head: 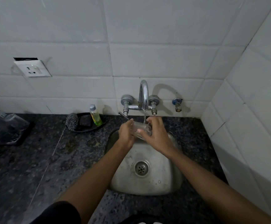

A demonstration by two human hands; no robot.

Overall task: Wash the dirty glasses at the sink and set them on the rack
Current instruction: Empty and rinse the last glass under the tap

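1. At the far left of the dark stone tabletop (34, 159), your rack (20, 135) carries several clear glasses (7, 122), which look upturned so that water can run off them. They are blurred at the frame's edge, so you cannot count them surely.
2. Further right, against the wall, a black tray (86, 127) keeps the washing things within reach of the sink: a steel scrubber (72, 122) at its left end and a small bottle of yellow-green dish soap (95, 116) standing at its right.
3. Your left hand (125, 132) curls round the left end of the drinking glass (142, 130), fingers over the top and palm beneath, steadying it above the back of the steel sink (167, 183).
4. The glass lies nearly on its side between your two hands, right under the tap (143, 94), and a thin stream of water (144, 117) falls onto it. It is probably held that way so the water reaches the whole surface.
5. Your right hand (157, 135) grips the glass's right end with bent fingers, the thumb showing through the clear wall. Judging by this, you are at the rinse; the move to the rack is not yet made.
6. Wet glass slips easily, so keep both grips firm over the sink.
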